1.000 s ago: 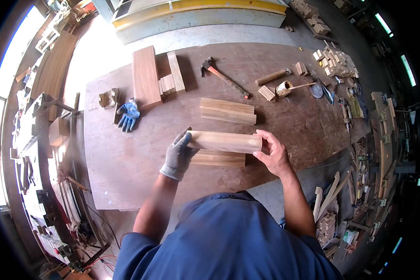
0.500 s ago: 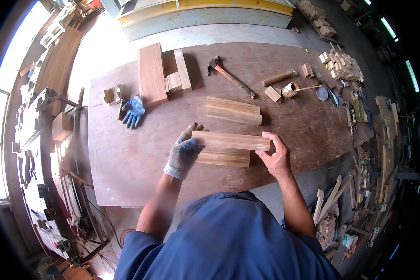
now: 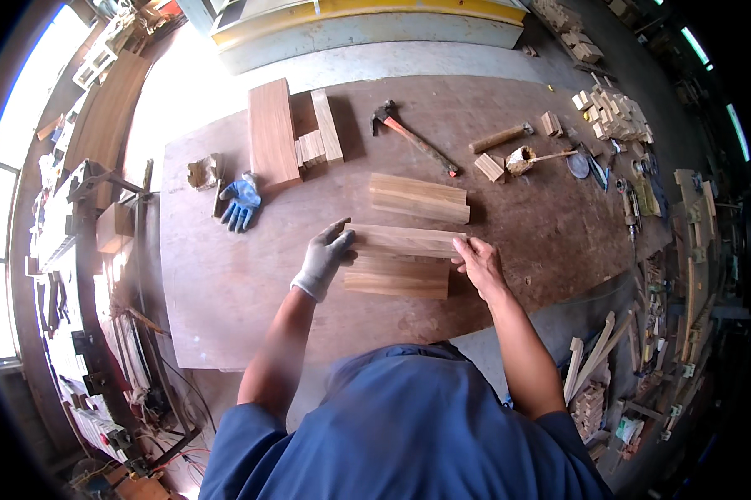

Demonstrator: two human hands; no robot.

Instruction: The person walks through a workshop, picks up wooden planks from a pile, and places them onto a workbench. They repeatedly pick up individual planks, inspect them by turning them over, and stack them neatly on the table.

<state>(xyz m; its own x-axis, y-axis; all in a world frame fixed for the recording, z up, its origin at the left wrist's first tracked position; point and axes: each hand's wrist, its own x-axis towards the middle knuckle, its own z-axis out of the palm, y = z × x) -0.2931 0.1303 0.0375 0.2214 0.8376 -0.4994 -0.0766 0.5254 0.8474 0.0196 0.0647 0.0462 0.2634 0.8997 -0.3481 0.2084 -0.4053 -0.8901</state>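
A flat wooden board is held crosswise between my two hands. My left hand, in a grey work glove, closes on its left end. Bare, my right hand pinches the right end between thumb and fingers. Nearer my body, more boards lie on the wooden table, partly covered by the held one. Just beyond it rests another short pile of boards.
Past the piles lie a claw hammer, a large wooden block and a blue glove. To the right are a wooden-handled tool, small blocks and a pot with a stick. Many offcuts are heaped at the far right corner.
The held board has moved a little away from me and to the left, and its face now tilts differently. My right hand has shifted left with it; my left hand has turned slightly.
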